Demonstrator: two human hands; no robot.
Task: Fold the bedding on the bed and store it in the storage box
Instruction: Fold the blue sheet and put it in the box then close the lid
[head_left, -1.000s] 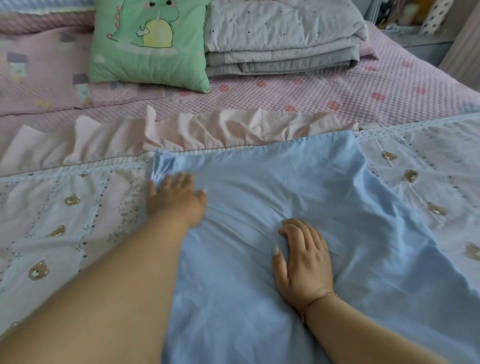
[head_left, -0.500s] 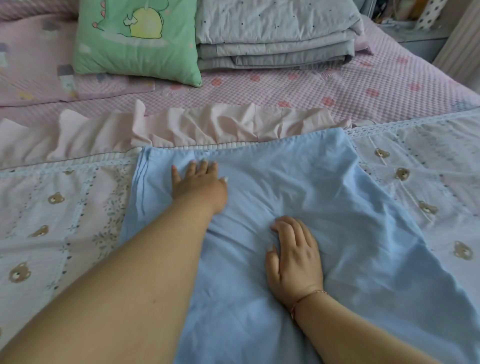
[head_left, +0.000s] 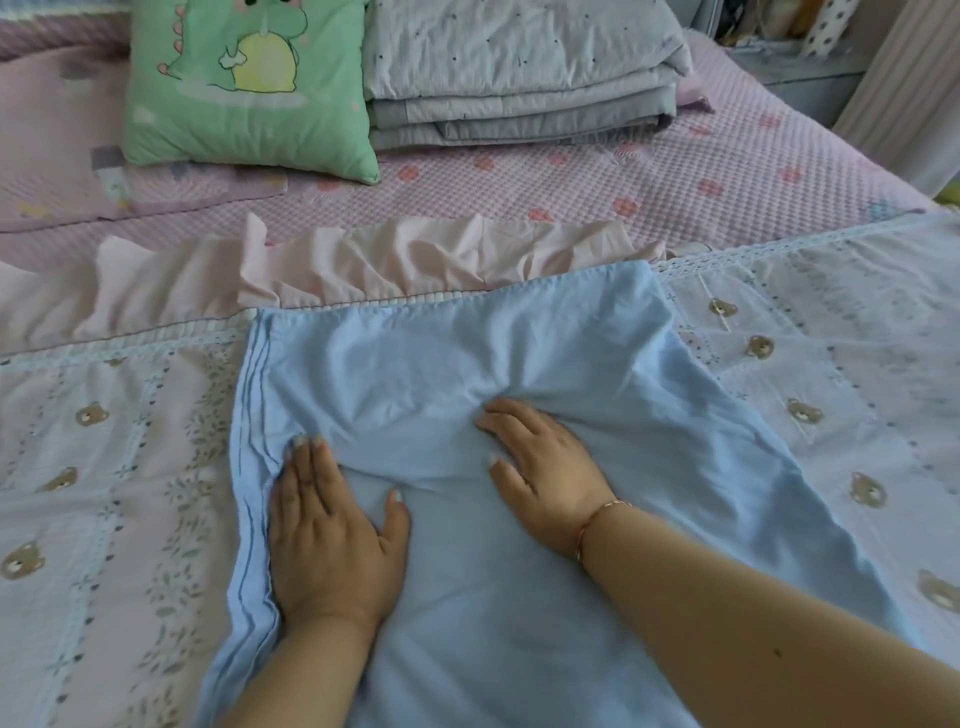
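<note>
Two flat hands press the blue sheet (head_left: 519, 374), which lies spread over the bear-print cover (head_left: 104, 467) on the bed: left hand (head_left: 332, 535) by its left hem, right hand (head_left: 545, 467) mid-cloth, each grip apart with straight fingers and clamped on nothing. It looks thin, light and limp, bunching into creases at the fingertips, so I would take it by hems or corners. Compared with a second ago, the left hand has drawn back from the far left corner toward the person.

sheet (head_left: 467, 364) on bedspread (head_left: 104, 467), cushion (head_left: 249, 88) left of quilt (head_left: 519, 67)
</note>
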